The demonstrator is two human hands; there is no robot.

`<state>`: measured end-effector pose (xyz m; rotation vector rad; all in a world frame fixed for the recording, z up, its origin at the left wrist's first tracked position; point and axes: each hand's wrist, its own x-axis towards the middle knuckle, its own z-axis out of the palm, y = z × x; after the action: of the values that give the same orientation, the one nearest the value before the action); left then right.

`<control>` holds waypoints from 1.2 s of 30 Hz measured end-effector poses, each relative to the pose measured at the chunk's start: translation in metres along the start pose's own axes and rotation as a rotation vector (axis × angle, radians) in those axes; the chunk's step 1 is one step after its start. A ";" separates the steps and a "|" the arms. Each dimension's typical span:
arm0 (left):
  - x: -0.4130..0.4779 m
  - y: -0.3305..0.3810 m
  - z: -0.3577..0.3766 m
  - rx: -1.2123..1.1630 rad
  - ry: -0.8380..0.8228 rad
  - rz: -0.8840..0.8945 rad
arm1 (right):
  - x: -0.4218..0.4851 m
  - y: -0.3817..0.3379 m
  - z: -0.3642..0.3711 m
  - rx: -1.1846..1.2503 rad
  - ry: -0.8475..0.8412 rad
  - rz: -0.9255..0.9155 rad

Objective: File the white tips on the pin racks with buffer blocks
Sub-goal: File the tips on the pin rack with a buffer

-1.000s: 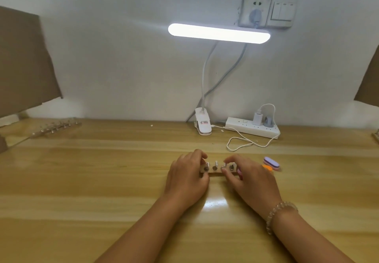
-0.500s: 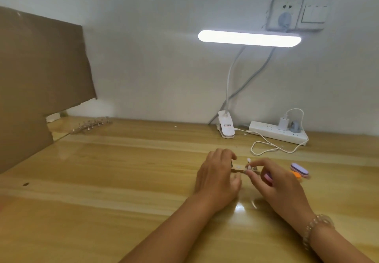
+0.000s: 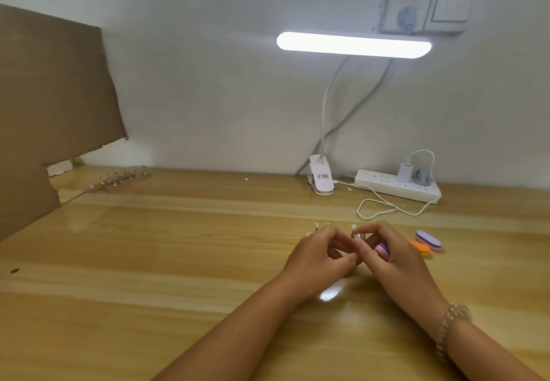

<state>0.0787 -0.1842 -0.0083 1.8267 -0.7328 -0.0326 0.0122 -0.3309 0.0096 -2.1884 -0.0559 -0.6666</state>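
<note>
A small wooden pin rack (image 3: 358,235) sits between my hands at the middle of the table, mostly hidden; a few of its white tips (image 3: 354,227) poke up above my fingers. My left hand (image 3: 320,254) grips the rack from the left with curled fingers. My right hand (image 3: 397,257) holds a pink buffer block (image 3: 382,251) in its curled fingers, and its fingertips meet the rack's right end.
A purple buffer block (image 3: 428,239) and an orange one (image 3: 420,248) lie just right of my right hand. More pin racks (image 3: 119,180) stand at the far left by a cardboard sheet (image 3: 50,98). A clip lamp (image 3: 320,180), a power strip (image 3: 398,185) and a looped cable (image 3: 384,205) line the back.
My view has swung left, bringing the cardboard and far racks into sight. My hands have drawn closer together over the rack, and the pink block now shows in my right hand.
</note>
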 end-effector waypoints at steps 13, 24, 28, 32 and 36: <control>-0.001 0.003 -0.001 0.109 0.055 0.060 | -0.003 -0.012 0.002 0.233 -0.044 0.174; 0.000 0.004 -0.014 0.245 -0.047 0.013 | -0.006 -0.001 0.001 0.013 -0.113 0.112; 0.001 0.004 -0.015 0.151 -0.031 0.020 | -0.007 -0.004 0.003 -0.144 -0.066 -0.071; 0.002 0.004 -0.013 0.040 -0.017 0.007 | -0.005 -0.002 0.004 -0.138 -0.035 -0.020; 0.004 0.003 -0.014 0.077 -0.040 -0.016 | -0.002 0.003 0.009 -0.045 -0.105 0.026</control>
<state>0.0858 -0.1753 0.0005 1.9097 -0.7559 -0.0521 0.0152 -0.3257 0.0017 -2.2628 -0.0671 -0.5434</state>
